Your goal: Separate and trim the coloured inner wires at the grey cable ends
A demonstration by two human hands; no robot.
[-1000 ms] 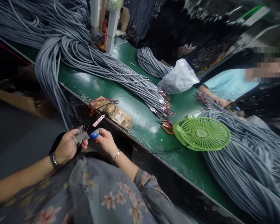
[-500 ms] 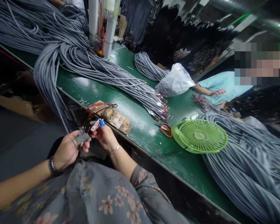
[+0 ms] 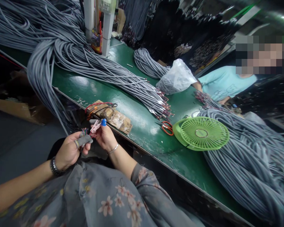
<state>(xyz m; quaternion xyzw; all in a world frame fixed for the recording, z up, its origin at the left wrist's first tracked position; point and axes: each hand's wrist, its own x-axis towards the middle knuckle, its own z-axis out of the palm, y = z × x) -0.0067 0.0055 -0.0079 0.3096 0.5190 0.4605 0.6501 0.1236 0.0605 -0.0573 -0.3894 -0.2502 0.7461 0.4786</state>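
A green bench (image 3: pixel 145 130) slants from ten to four o'clock, grey cables (image 3: pixel 68 56) at ten, co-worker (image 3: pixel 224 82) at two. Left hand (image 3: pixel 69 151) pinches coloured wires (image 3: pixel 85 130); right hand (image 3: pixel 106 137) grips pink tool (image 3: pixel 95 126).

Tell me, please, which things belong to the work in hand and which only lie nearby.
Probably in the work:
coloured wires, in the left hand
pink piece, in the right hand

Apparently just nearby:
green fan
orange-handled scissors
plastic bag
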